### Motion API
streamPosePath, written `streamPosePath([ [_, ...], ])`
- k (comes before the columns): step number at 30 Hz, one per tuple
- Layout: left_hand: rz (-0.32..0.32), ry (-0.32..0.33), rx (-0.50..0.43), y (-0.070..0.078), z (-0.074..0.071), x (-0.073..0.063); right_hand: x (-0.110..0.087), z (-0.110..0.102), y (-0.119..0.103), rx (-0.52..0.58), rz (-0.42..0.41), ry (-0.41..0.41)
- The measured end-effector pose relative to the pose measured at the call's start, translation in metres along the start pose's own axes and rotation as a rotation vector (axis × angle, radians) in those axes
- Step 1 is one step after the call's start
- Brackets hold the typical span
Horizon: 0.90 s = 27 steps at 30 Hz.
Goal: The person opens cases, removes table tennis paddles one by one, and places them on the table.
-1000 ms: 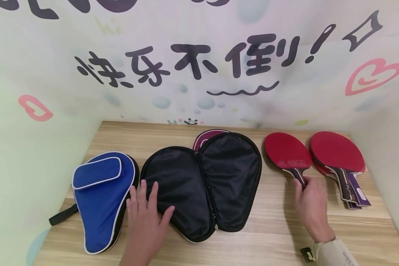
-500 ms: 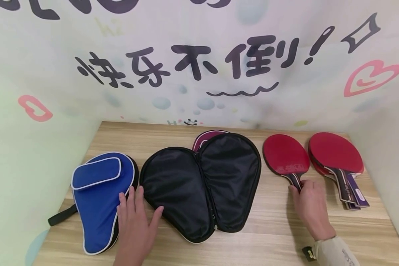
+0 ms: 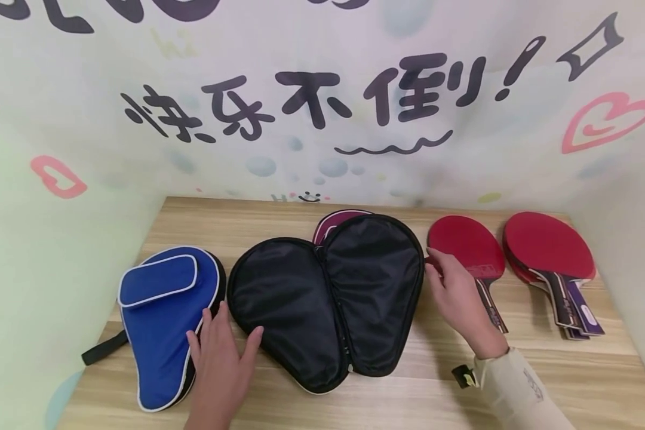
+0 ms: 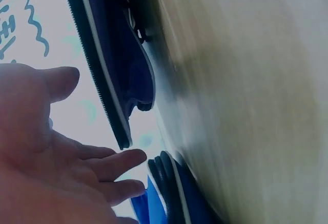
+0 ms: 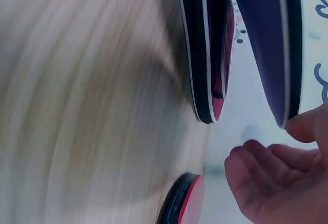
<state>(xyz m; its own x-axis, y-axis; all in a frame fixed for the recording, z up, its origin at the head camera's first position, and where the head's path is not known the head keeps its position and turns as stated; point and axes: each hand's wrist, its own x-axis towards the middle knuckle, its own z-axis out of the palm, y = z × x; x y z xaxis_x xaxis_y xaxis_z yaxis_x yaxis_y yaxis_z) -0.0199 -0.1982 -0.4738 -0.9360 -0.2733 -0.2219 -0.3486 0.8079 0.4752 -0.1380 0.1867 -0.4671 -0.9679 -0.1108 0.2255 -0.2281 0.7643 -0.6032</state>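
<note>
An unzipped paddle case [image 3: 285, 304] lies spread wide in the middle of the table, its black lining facing up. Beside its right edge is my right hand [image 3: 459, 298]. In the right wrist view the thumb [image 5: 305, 124] meets the tip of the raised case half, while the bent fingers [image 5: 271, 170] stay apart from it. My left hand [image 3: 220, 358] has spread, nearly straight fingers, between the open case and a blue paddle case [image 3: 163, 322]. Its fingertips seem close to the blue case's edge; contact is unclear. A red table tennis paddle [image 3: 464, 245] lies partly behind my right hand.
Several stacked paddles [image 3: 548, 245] lie at the far right. A maroon case [image 3: 333, 224] shows partly behind and beneath the open one. The blue case's black strap [image 3: 104, 348] sticks out left. A printed backdrop [image 3: 312, 173] borders the table's rear.
My right hand has let go of the red paddle's handle and moved left to the open case's right edge. My left hand has slid left off the open case toward the blue one.
</note>
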Motion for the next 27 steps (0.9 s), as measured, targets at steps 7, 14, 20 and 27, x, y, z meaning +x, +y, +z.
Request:
streamPosePath([
  [7, 0.034, 0.111, -0.081, 0.013, -0.010, -0.003, 0.002, -0.001, -0.005, 0.083, -0.012, 0.005],
  [14, 0.169, 0.336, -0.237, 0.029, -0.019, -0.004, 0.002, 0.003, -0.002, 0.100, -0.011, -0.019],
  [20, 0.747, 0.537, -0.441, 0.064, -0.014, 0.006, -0.001, 0.004, 0.003, 0.138, 0.034, -0.104],
  [27, 1.024, 0.471, -0.226, 0.121, 0.011, 0.003, -0.003, 0.005, 0.009, 0.141, 0.029, -0.112],
])
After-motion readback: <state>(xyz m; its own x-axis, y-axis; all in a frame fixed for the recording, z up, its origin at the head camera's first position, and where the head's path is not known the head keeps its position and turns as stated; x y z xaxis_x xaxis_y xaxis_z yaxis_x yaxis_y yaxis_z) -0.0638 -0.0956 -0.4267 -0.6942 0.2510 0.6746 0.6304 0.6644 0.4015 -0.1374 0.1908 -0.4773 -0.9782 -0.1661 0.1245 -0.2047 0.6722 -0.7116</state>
